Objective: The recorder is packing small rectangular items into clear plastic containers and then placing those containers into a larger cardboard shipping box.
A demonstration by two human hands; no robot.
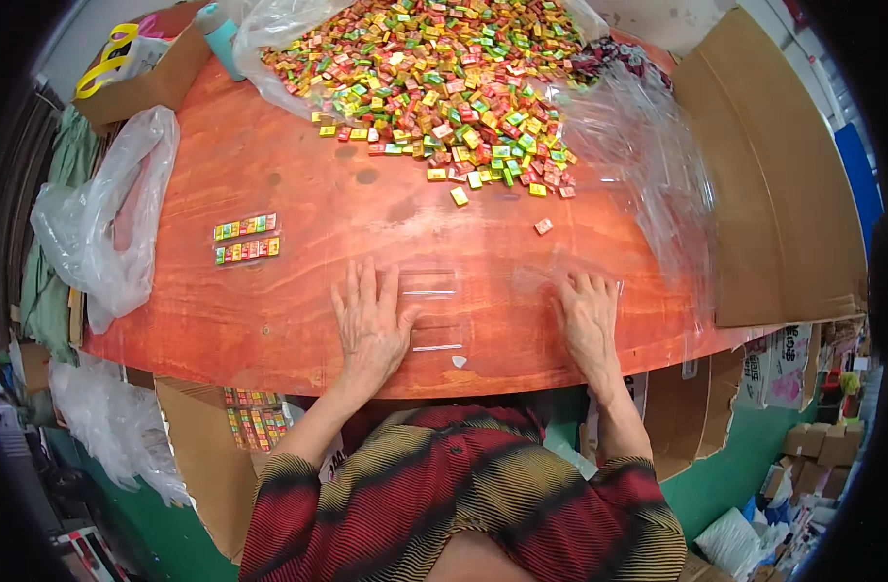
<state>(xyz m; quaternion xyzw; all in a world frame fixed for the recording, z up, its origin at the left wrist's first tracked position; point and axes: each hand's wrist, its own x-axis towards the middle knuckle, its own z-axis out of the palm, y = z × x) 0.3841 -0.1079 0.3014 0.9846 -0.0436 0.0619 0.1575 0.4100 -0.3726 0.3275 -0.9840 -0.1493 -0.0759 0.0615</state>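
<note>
My left hand (371, 320) lies flat on the red wooden table with its fingers spread, beside a clear plastic sleeve or tray (430, 282). A second clear plastic piece (437, 340) lies nearer to me, close to the left thumb. My right hand (592, 315) rests palm down, fingers stretched forward at the edge of some clear plastic (536, 279); exactly what lies beneath its fingertips is hard to make out. Two filled packs (247, 239) of small coloured boxes sit left of my left hand. One loose small box (544, 226) lies ahead of my right hand.
A big heap of small red, yellow and green boxes (463, 87) covers the far table (298, 320). Clear plastic sheets (648, 165) lie at right before a tall cardboard flap (774, 184). A plastic bag (114, 213), a carton (167, 82) and a teal bottle (219, 41) stand left.
</note>
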